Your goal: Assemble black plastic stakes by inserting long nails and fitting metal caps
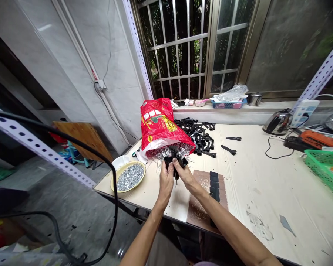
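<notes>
Over the front of the table, my left hand (165, 180) and my right hand (184, 174) are closed around black plastic parts (172, 159) held close together. A thin metal pin (176, 181) points down between the hands. Just beyond them, a red printed bag (162, 123) lies with its mouth toward me, and thin metal pins (163, 152) spill from it. Left of my hands, a yellow bowl (142, 180) holds many small silvery metal pieces (130, 176). Fingers hide much of the held parts, so their exact number is unclear.
A pile of black plastic parts (201, 136) lies behind the bag's right side, with two single parts (229, 149) apart from it. A brown board (195, 207) carries a row of black pads (214, 184). At right are a kettle (277, 122), an orange tool (318, 138) and a green basket (322, 173).
</notes>
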Demonstrator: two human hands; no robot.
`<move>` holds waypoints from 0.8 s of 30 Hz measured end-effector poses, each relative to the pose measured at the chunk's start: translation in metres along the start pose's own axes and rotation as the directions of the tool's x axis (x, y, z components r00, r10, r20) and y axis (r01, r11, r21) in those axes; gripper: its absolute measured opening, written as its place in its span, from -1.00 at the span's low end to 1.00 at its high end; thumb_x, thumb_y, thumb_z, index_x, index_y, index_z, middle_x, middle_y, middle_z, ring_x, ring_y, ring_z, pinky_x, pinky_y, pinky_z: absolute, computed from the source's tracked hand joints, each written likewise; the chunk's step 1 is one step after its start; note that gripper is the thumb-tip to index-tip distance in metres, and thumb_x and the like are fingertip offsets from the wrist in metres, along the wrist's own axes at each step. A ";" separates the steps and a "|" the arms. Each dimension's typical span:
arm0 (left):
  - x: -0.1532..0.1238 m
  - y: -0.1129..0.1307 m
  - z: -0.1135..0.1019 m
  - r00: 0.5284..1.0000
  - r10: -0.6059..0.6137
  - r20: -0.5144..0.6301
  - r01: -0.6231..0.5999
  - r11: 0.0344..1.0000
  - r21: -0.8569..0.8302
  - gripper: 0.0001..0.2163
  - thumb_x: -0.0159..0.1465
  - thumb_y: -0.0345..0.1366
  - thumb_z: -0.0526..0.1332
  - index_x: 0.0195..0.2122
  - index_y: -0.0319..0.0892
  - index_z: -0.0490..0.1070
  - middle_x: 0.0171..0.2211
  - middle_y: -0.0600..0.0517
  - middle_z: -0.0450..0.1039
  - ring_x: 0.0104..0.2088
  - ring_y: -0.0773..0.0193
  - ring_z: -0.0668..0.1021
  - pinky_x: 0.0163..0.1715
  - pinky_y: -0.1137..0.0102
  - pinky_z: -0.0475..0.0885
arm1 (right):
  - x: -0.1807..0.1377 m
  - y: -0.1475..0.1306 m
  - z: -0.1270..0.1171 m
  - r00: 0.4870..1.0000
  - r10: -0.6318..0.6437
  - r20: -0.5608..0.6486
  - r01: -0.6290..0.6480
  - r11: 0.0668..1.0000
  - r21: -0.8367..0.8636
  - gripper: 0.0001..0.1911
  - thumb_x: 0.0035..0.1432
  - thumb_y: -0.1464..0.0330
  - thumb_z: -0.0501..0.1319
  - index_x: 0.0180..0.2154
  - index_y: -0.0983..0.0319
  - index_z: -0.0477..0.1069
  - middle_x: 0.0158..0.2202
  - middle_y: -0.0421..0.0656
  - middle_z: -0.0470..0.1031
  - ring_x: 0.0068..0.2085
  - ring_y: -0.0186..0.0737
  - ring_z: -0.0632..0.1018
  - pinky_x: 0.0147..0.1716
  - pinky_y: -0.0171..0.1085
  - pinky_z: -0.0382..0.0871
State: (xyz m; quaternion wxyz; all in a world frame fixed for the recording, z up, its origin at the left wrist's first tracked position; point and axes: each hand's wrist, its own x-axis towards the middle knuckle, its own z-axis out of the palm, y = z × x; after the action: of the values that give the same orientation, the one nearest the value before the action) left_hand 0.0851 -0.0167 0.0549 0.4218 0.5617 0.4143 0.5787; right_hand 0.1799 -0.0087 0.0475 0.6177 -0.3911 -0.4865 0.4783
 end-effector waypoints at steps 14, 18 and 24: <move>-0.030 0.020 0.042 0.995 -0.053 -0.086 0.013 0.910 -0.414 -0.49 0.22 0.04 0.12 0.14 -0.05 0.24 0.06 -0.07 0.39 0.07 0.14 0.43 0.09 0.23 0.29 | -0.033 -0.029 0.003 0.934 -0.346 -0.087 0.338 0.937 -0.094 -0.42 0.08 0.00 0.19 0.04 0.20 0.30 -0.10 -0.08 0.45 -0.11 -0.10 0.46 -0.06 -0.16 0.33; -0.023 0.029 0.038 0.993 0.019 -0.113 -0.051 0.955 -0.292 -0.50 0.22 0.09 0.06 0.10 -0.05 0.31 0.08 -0.05 0.38 0.13 0.13 0.38 0.16 0.25 0.20 | -0.040 -0.031 0.003 0.954 -0.296 -0.053 0.296 0.955 -0.014 -0.24 -0.03 -0.03 0.26 0.14 0.19 0.22 -0.10 -0.06 0.49 -0.04 -0.03 0.47 0.01 -0.13 0.31; 0.008 0.010 0.031 0.997 -0.040 0.069 0.040 0.999 -0.001 -0.46 0.25 0.09 0.02 0.14 -0.13 0.27 0.18 -0.12 0.27 0.22 0.11 0.25 0.22 0.20 0.08 | -0.015 -0.009 -0.006 0.995 0.015 -0.101 0.008 0.975 0.224 -0.36 0.08 -0.03 0.18 0.09 0.21 0.32 0.04 -0.11 0.43 0.08 -0.11 0.40 0.16 -0.12 0.17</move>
State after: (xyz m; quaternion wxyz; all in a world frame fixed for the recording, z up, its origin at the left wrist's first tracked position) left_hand 0.1157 -0.0116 0.0681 0.4482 0.5725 0.4098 0.5508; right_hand 0.1862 -0.0257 0.0511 0.6810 -0.3439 -0.3966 0.5106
